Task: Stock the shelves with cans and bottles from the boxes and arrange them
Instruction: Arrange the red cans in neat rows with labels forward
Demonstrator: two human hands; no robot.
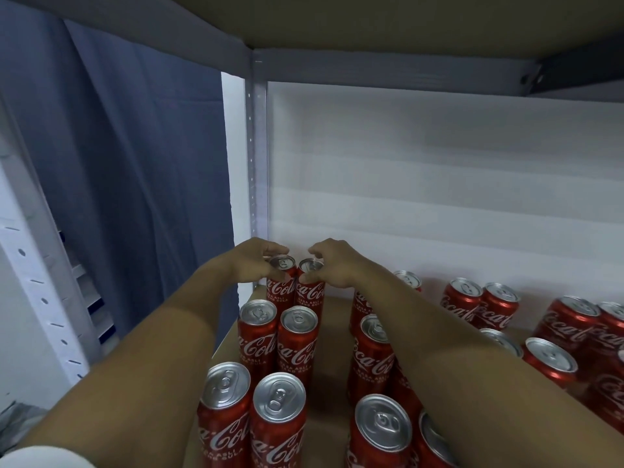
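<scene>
At twelve o'clock, at the back of the shelf [332, 376], the left hand [251, 265] has its grip curled round the top of one tall red can [281, 285]. The right hand's [332, 263] grip pinches the neighbouring can [310, 288]; the two cans touch. More cans [371, 352] stand in rows from six to three o'clock.

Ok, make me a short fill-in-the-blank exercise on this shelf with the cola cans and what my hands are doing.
1. Each hand grips one tall ___ can by its top.
2. The left hand and the right hand hold their cans at the ___ of the shelf.
3. The two held cans stand ___.

Missing words: red; back; upright
</scene>
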